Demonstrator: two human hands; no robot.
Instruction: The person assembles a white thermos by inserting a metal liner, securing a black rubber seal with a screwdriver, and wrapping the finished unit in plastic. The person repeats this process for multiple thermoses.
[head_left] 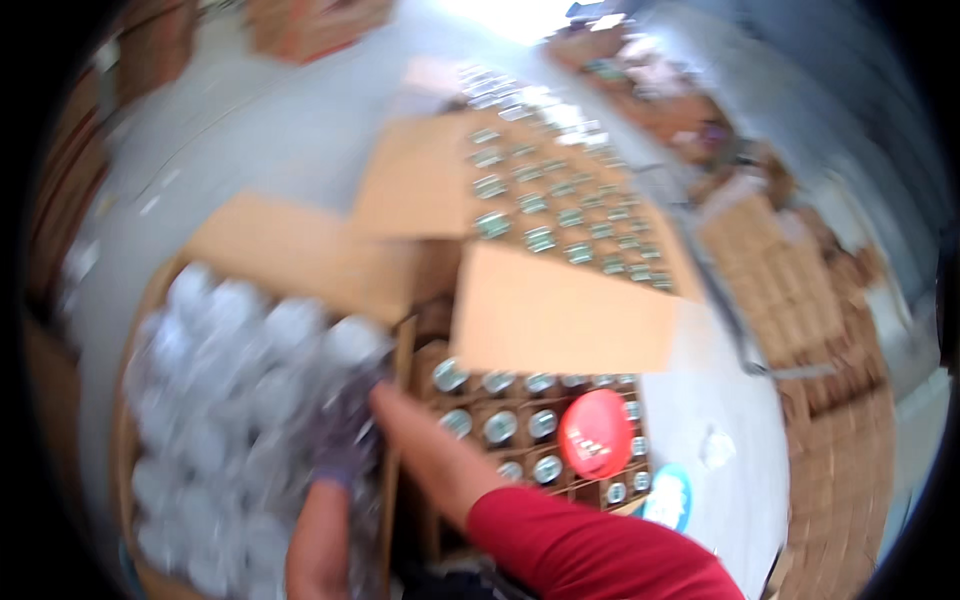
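Observation:
My left hand (340, 450), in a greyish-purple glove, reaches into an open cardboard box (125, 400) at the left. My right hand (352, 395), gloved too, is close beside it at the box's right side. Round, clear, plastic-looking pieces (205, 440) fill this box in rows, and both hands are among them. Motion blur smears the fingers, so whether they grip a piece does not show. Under my right forearm stands a divided carton (480, 400) with round, shiny-topped containers (500, 427) in its cells. A red round dish-like thing (596, 434) lies on top of them.
Behind, another open carton (415, 180) holds several rows of shiny-topped containers, and its flap (565, 310) hangs over the nearer carton. A blue-and-white round thing (668, 498) lies at its right. Stacked cardboard dividers (775, 270) and brown cartons (840, 480) line the right side.

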